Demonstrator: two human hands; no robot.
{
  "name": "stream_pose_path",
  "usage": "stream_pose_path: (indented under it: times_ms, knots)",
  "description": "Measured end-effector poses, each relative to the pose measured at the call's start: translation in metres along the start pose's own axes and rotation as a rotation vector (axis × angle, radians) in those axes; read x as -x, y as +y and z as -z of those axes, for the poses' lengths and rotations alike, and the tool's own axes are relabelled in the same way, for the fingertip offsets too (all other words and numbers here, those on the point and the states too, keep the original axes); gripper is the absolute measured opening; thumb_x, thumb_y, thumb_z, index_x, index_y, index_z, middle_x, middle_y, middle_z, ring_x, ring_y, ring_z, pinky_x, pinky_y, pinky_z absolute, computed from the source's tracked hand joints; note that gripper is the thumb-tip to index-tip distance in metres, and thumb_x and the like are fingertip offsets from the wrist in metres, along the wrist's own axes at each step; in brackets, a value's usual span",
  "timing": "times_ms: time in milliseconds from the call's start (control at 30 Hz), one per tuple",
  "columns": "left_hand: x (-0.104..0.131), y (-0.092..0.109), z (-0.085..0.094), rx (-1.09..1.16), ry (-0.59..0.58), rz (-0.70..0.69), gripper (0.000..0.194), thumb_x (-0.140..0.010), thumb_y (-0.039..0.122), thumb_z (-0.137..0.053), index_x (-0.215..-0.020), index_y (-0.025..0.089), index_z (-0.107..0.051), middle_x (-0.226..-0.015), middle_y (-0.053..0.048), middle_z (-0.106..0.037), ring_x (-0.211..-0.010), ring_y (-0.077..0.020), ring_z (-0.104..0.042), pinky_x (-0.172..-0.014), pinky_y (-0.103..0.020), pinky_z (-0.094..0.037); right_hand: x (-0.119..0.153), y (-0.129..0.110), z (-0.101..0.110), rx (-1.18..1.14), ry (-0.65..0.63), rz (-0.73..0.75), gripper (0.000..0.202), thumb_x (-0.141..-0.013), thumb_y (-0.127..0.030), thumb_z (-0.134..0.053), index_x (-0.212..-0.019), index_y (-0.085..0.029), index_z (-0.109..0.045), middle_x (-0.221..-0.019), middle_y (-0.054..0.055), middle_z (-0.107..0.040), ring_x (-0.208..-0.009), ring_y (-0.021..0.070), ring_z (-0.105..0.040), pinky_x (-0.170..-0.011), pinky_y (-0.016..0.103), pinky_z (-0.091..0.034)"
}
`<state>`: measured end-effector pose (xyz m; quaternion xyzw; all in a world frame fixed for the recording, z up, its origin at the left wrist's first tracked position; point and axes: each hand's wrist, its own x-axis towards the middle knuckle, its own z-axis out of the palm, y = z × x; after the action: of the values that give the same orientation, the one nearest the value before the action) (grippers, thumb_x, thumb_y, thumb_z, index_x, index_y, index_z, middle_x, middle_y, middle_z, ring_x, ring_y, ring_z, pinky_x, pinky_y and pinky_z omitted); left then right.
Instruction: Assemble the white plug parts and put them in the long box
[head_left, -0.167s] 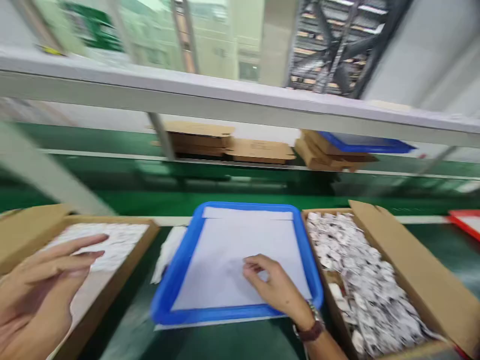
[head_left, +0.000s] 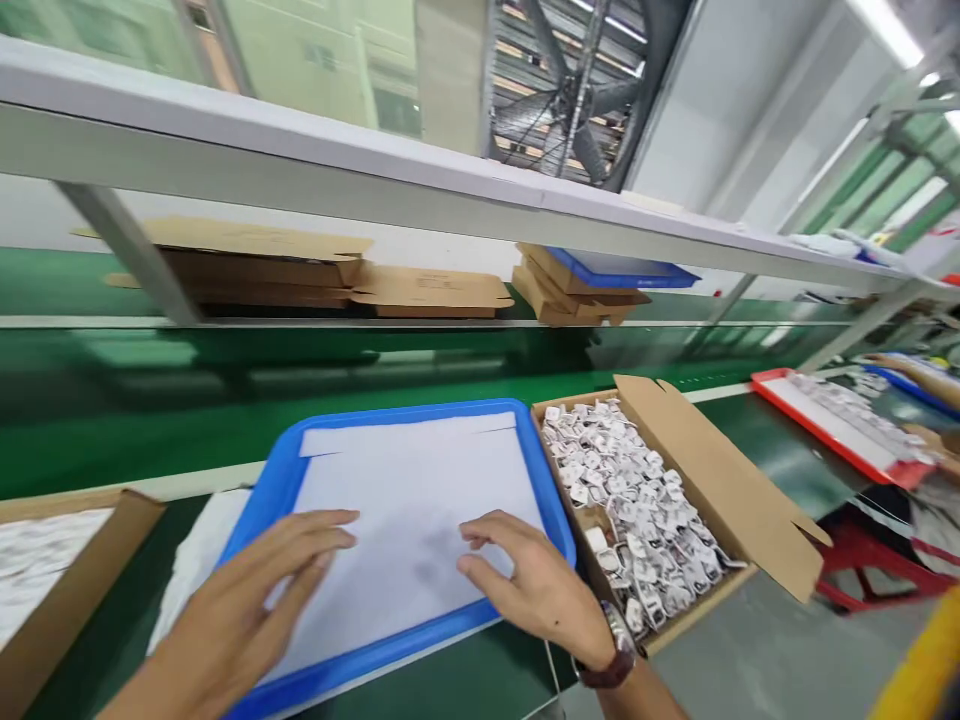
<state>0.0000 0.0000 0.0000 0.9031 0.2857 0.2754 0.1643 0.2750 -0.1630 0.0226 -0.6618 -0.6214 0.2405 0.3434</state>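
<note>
A blue tray [head_left: 559, 520] lined with white paper [head_left: 405, 510] lies on the green table in front of me. Over the tray's left part is my left hand [head_left: 255, 600], its fingers apart and holding nothing. My right hand [head_left: 529, 580] hovers above the right part of the paper, thumb and fingers parted, with nothing between them. Just right of the tray stands an open cardboard box [head_left: 720, 470] with many small white parts [head_left: 637, 500] inside, some with thin cables. A watch [head_left: 619, 650] is on my right wrist.
Another cardboard box [head_left: 82, 610] with white pieces is at the far left, and a white cloth or bag [head_left: 195, 550] beside the tray. Flattened cartons [head_left: 435, 288] lie beyond, under a shelf [head_left: 450, 195]. A red tray [head_left: 832, 430] and another person's arm [head_left: 922, 380] are at the right.
The view has turned to the right. My left hand has moved from over the left box to over the blue tray. My right hand stays over the tray, its fingers wider apart.
</note>
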Motion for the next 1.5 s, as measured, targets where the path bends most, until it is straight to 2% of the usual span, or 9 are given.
stream_pose_path:
  times_ms: [100, 267, 500, 733, 867, 967, 1100, 1267, 1500]
  knots:
    - [-0.025, 0.018, -0.032, 0.012, -0.216, -0.096, 0.042, -0.098, 0.059, -0.051, -0.114, 0.031, -0.079, -0.120, -0.002, -0.079, -0.108, -0.0264, -0.077, -0.097, -0.034, -0.062, 0.025, 0.030, 0.044, 0.298, 0.154, -0.117, 0.034, -0.104, -0.042, -0.055, -0.131, -0.025, -0.064, -0.130, 0.008, -0.071, -0.121, 0.0268, -0.067, -0.105, 0.042, -0.054]
    - [-0.032, 0.029, -0.054, 0.015, -0.431, -0.058, 0.050, -0.096, 0.064, -0.053, -0.125, 0.030, -0.076, -0.128, -0.004, -0.076, -0.115, -0.0315, -0.074, -0.101, -0.042, -0.060, 0.061, 0.084, 0.102, 0.480, 0.233, -0.220, 0.031, -0.104, -0.030, -0.050, -0.131, -0.019, -0.062, -0.126, 0.019, -0.069, -0.117, 0.0369, -0.066, -0.097, 0.059, -0.054]
    - [-0.029, 0.049, -0.061, 0.158, -0.702, 0.022, 0.049, -0.092, 0.058, -0.064, -0.134, 0.034, -0.070, -0.139, -0.003, -0.071, -0.124, -0.0323, -0.068, -0.104, -0.037, -0.057, 0.043, 0.109, 0.094, 0.621, 0.065, -0.055, 0.037, -0.095, -0.011, -0.057, -0.130, -0.020, -0.060, -0.122, 0.013, -0.069, -0.115, 0.0321, -0.064, -0.096, 0.051, -0.057]
    - [-0.015, 0.047, -0.058, 0.260, -0.725, 0.174, 0.047, -0.092, 0.055, -0.065, -0.136, 0.038, -0.068, -0.144, -0.002, -0.066, -0.128, -0.0320, -0.065, -0.109, -0.038, -0.052, 0.016, 0.110, 0.084, 0.742, -0.035, 0.048, 0.054, -0.084, 0.007, -0.054, -0.132, -0.017, -0.055, -0.122, 0.015, -0.063, -0.114, 0.0336, -0.059, -0.096, 0.053, -0.054]
    - [-0.004, 0.040, -0.057, 0.325, -0.731, 0.246, 0.046, -0.090, 0.052, -0.069, -0.135, 0.040, -0.069, -0.140, -0.002, -0.068, -0.118, -0.0298, -0.069, -0.105, -0.034, -0.054, 0.010, 0.119, 0.094, 0.784, -0.034, 0.040, 0.078, -0.076, 0.001, -0.068, -0.147, -0.014, -0.039, -0.148, 0.023, -0.045, -0.137, 0.0423, -0.043, -0.109, 0.064, -0.043]
    - [-0.005, 0.043, -0.055, 0.351, -0.735, 0.266, 0.043, -0.091, 0.050, -0.068, -0.132, 0.040, -0.070, -0.133, -0.001, -0.071, -0.114, -0.0272, -0.070, -0.101, -0.029, -0.054, 0.000, 0.127, 0.101, 0.783, -0.109, 0.087, 0.098, -0.072, -0.002, -0.072, -0.156, -0.018, -0.025, -0.160, 0.020, -0.035, -0.148, 0.0411, -0.031, -0.119, 0.064, -0.033]
    - [-0.013, 0.052, -0.052, 0.365, -0.736, 0.273, 0.037, -0.092, 0.048, -0.067, -0.127, 0.039, -0.073, -0.126, -0.001, -0.073, -0.109, -0.0245, -0.071, -0.097, -0.025, -0.054, -0.015, 0.130, 0.104, 0.770, -0.211, 0.166, 0.090, -0.076, -0.007, -0.070, -0.155, -0.021, -0.029, -0.151, 0.016, -0.046, -0.138, 0.0351, -0.044, -0.113, 0.056, -0.044]
    - [-0.014, 0.054, -0.053, 0.359, -0.734, 0.249, 0.037, -0.092, 0.050, -0.067, -0.126, 0.037, -0.074, -0.124, -0.002, -0.074, -0.109, -0.0257, -0.072, -0.097, -0.026, -0.055, -0.021, 0.129, 0.107, 0.789, -0.229, 0.160, 0.069, -0.075, -0.010, -0.074, -0.139, -0.013, -0.049, -0.123, 0.016, -0.059, -0.112, 0.0333, -0.057, -0.092, 0.051, -0.056]
    - [-0.012, 0.045, -0.055, 0.344, -0.616, 0.155, 0.039, -0.093, 0.057, -0.063, -0.126, 0.038, -0.075, -0.133, -0.001, -0.073, -0.116, -0.0287, -0.071, -0.103, -0.033, -0.056, -0.021, 0.126, 0.113, 0.823, -0.255, 0.170, 0.086, -0.076, -0.017, -0.080, -0.152, -0.016, -0.040, -0.143, 0.019, -0.051, -0.130, 0.0401, -0.049, -0.109, 0.055, -0.045]
